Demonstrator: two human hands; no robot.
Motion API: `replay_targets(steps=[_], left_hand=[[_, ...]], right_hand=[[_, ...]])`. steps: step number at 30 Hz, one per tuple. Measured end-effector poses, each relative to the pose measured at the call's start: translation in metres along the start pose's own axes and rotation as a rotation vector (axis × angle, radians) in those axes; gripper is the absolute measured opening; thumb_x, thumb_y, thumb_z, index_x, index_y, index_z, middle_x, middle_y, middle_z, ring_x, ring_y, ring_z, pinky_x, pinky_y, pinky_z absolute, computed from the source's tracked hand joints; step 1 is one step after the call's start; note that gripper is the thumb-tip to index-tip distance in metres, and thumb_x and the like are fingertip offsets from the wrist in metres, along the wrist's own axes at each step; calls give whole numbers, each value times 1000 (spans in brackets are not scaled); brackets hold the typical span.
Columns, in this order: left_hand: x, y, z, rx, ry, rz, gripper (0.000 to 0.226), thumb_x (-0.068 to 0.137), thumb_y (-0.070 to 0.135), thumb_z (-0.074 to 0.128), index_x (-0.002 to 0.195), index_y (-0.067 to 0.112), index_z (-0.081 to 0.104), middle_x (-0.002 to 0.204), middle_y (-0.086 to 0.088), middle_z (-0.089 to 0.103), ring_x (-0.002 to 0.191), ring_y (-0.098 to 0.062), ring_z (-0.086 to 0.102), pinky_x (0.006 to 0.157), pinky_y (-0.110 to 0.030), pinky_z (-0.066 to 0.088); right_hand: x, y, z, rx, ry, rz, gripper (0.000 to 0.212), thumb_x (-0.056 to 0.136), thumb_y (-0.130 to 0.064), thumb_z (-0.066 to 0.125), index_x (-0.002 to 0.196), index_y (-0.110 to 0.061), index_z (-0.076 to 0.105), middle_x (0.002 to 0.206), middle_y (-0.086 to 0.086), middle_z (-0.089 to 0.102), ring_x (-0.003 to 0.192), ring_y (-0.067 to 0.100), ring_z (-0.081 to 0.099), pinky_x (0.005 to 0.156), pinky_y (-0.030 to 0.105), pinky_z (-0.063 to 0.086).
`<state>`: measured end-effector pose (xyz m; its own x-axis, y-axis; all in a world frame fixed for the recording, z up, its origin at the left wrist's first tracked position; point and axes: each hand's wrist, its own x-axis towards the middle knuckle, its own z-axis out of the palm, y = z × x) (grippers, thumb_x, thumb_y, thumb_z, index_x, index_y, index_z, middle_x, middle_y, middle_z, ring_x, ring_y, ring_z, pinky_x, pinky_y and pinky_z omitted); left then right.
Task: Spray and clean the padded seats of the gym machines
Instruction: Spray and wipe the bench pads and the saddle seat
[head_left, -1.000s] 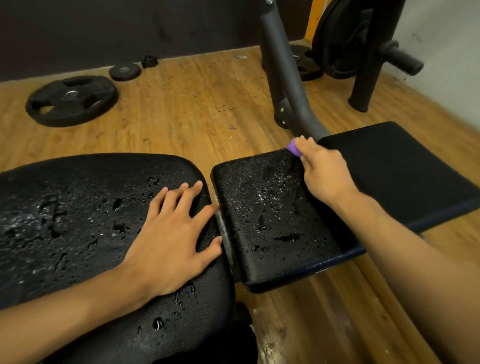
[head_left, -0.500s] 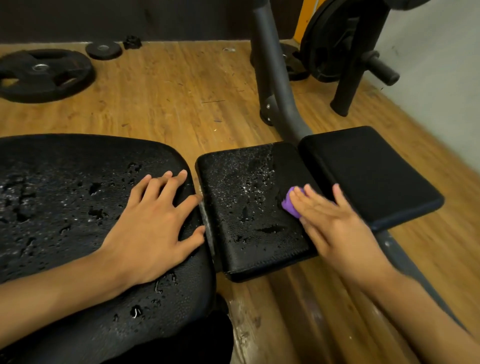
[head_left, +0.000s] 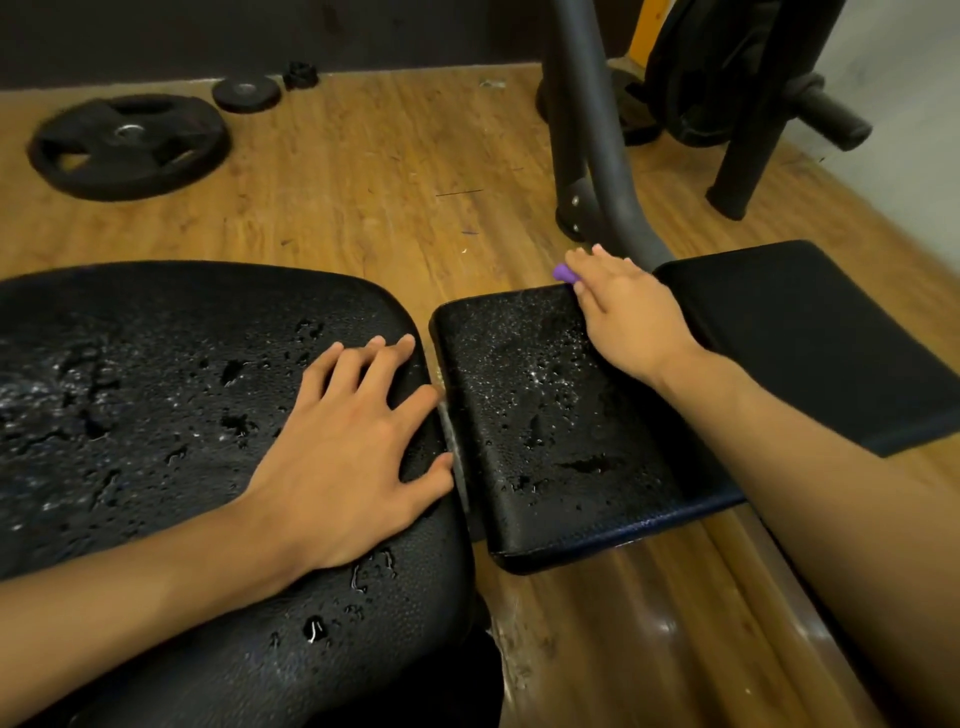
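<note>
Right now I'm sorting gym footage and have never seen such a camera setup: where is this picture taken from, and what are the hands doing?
There is no robot here. A person wears one wide-angle camera on the head, and it looks down at their own two bare hands. The left hand rests flat on a large rounded black padded seat covered in spray droplets. The right hand presses a small purple wiping piece at the far edge of a smaller rectangular black pad, which is also wet. Next to that pad is a dry black pad. Behind them are the wooden floor, a round black weight plate and a grey metal frame.
</note>
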<state>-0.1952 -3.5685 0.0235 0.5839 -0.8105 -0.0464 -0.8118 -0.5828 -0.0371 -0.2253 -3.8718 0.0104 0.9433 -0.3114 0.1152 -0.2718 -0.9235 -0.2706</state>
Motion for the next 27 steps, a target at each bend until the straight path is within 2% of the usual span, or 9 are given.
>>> replay_targets(steps=[4,8,10,14,17,20,24,27], left_hand=[[-1,-1,0,-11,7,5,66,90,68,31,134,27,60,156,-13,40,145,-36,33,122,-54,22],[-2,-1,0,-2,10,11,68,91,68,29,136,27,59,156,-15,41,145,-37,34,121,-53,23],[-2,0,1,0,12,13,68,91,68,28,136,27,59,156,-16,41,145,-38,34,121,-55,24],[0,0,2,7,9,14,69,92,68,27,136,26,59,156,-17,41,145,-39,34,121,-57,26],[0,1,3,1,19,17,68,92,67,28,136,25,59,155,-18,41,144,-40,35,121,-58,26],[0,0,4,-8,18,16,68,92,68,27,136,26,58,156,-17,39,144,-40,33,121,-57,24],[2,0,4,-16,18,14,68,92,69,27,136,26,57,157,-16,38,146,-40,31,121,-58,23],[2,-1,5,-21,24,13,66,91,68,29,134,27,58,156,-17,39,145,-39,32,121,-58,23]], right_hand=[[-49,-3,-7,4,8,-17,49,106,-13,40,154,-6,34,161,10,32,152,23,22,119,23,9],[-118,-6,-14,7,28,5,50,104,-14,46,152,-10,38,158,6,37,149,19,28,123,33,18],[-158,-12,-15,-20,43,-4,50,101,-15,47,151,-10,41,156,4,41,147,18,32,122,31,21],[-197,-14,-18,-31,-18,-56,53,101,-21,42,153,-12,38,159,-2,34,151,12,24,121,32,21],[-164,-11,-19,-44,-41,-85,50,106,-24,37,155,-13,34,161,-1,32,152,13,20,123,31,20],[-109,-12,-11,-48,-19,-44,47,106,-15,43,152,-5,36,156,10,40,150,26,27,120,33,21],[-32,-12,-3,-21,-27,-4,36,106,-13,39,141,-2,43,143,19,51,143,40,35,114,45,33],[8,-11,3,-9,-27,29,32,106,-16,38,132,-5,53,136,16,58,140,36,41,109,46,37]])
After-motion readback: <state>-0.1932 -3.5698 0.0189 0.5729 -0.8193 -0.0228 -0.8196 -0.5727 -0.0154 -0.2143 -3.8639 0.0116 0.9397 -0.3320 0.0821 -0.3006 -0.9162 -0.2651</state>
